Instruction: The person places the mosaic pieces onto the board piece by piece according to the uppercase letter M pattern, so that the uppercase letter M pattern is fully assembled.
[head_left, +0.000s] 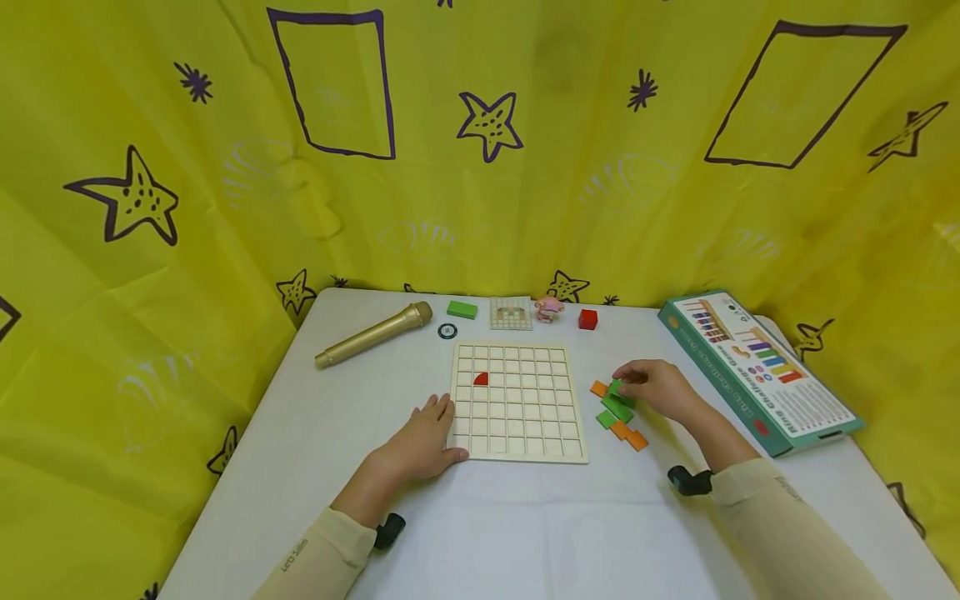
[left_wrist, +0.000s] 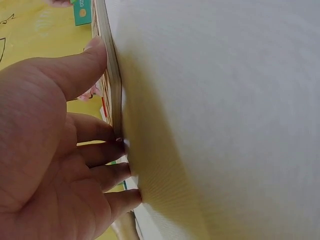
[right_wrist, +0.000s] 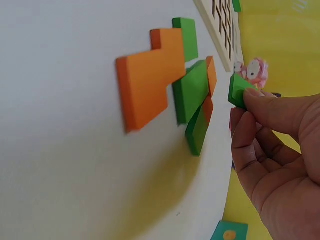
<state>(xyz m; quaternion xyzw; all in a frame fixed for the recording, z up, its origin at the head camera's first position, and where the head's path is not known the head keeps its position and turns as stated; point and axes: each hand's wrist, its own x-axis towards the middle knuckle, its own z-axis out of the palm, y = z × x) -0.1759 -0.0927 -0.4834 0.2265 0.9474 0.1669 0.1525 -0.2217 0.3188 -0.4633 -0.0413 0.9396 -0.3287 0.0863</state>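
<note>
A pale wooden grid board (head_left: 525, 408) lies flat on the table, with a red quarter-round tile (head_left: 482, 379) in one square near its upper left. My left hand (head_left: 423, 437) touches the board's left side; its thumb is at the near corner, the fingers stretched along the edge. In the left wrist view those fingers (left_wrist: 102, 175) reach down to the tablecloth. To the right of the board, my right hand (head_left: 660, 387) pinches a green tile (right_wrist: 240, 90) between thumb and fingers, above the pile. Orange tiles (right_wrist: 145, 90) and green tiles (right_wrist: 192, 92) lie below it, some overlapping.
Behind the board stand a green block (head_left: 462, 310), a round chip (head_left: 447, 331), a pattern card (head_left: 511, 314), a pink figurine (head_left: 549, 309) and a red cube (head_left: 588, 319). A gold microphone (head_left: 375, 334) lies back left. A game box (head_left: 757, 371) lies at right. Yellow curtain surrounds the table.
</note>
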